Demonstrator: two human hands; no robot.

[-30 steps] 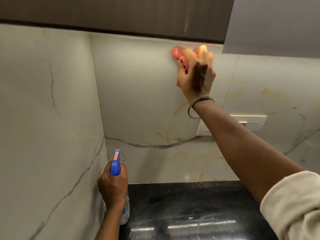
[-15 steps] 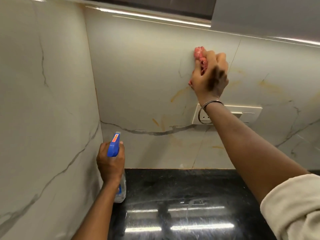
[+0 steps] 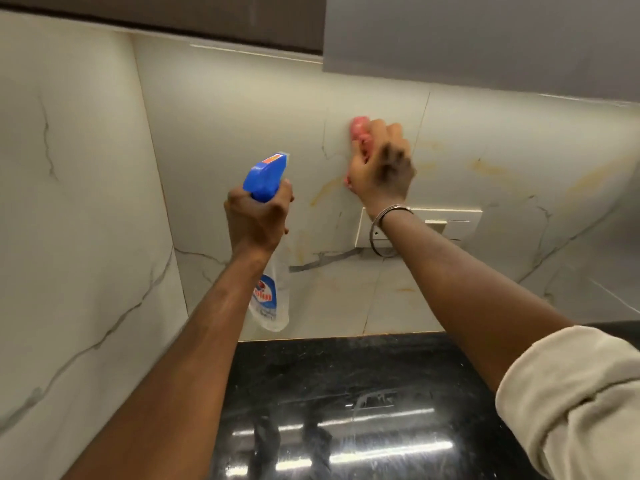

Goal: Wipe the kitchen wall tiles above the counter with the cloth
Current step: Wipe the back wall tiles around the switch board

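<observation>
The fingers (image 3: 377,133) of the right hand (image 3: 381,168) are curled tightly around a bunched pink cloth (image 3: 360,128) and press it flat against the wall tiles (image 3: 242,109); only the top and the left edge of the cloth show past the fingers. The step in hand looks to be the wiping itself, in the upper middle of the tiled wall. Just to the left of these fingers and lower, a yellow streak (image 3: 323,192) is on the tile, and below the wrist sits a white switch plate (image 3: 450,223). Further left, the left hand (image 3: 258,220) grips the neck of a spray bottle (image 3: 270,299) with a blue trigger head (image 3: 265,178), raised off the black worktop (image 3: 346,393) and pointing toward the wall. I judge the next move calls for a spray on the streak, then wiping down over it, while keeping liquid away from the switch plate.
</observation>
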